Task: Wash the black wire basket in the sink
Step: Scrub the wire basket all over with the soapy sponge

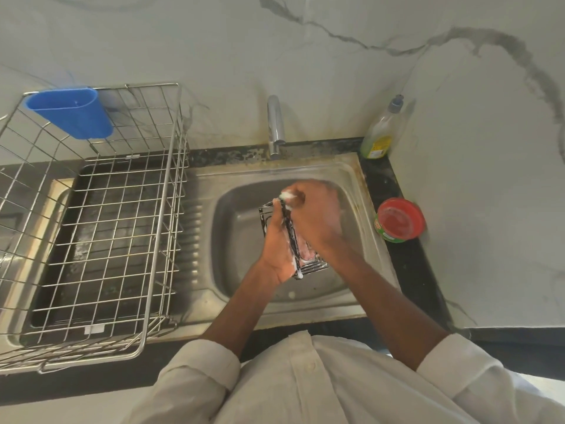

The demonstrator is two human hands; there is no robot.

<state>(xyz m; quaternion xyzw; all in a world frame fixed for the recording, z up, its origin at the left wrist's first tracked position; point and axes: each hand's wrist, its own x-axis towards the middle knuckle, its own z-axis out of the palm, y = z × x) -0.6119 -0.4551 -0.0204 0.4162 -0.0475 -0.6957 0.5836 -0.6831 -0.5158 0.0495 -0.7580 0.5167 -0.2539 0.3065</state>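
I hold the small black wire basket (293, 240) over the middle of the stainless steel sink (244, 215) basin, tipped on its side with foam along its upper wire edge. My left hand (276, 255) grips the basket from below and from the left, fingers curled round the frame. My right hand (315, 215) lies over the top of the basket, fingers closed on something white and sudsy at the basket's far end; whether that is a sponge or only lather I cannot tell, as the hand is blurred. The chrome tap (275, 127) stands at the sink's back edge; no stream of water is visible from it. A clear bottle of yellow dish liquid (379, 133) stands at the counter's back right corner, and a red-lidded round tub (400, 220) sits on the counter's right edge beside the basin. The steel wire drying rack (91, 240) with its blue plastic cup (70, 113) stands over the drainboard to the left. Judgement: soaping is under way; rinsing and setting the basket to drain appear outstanding.
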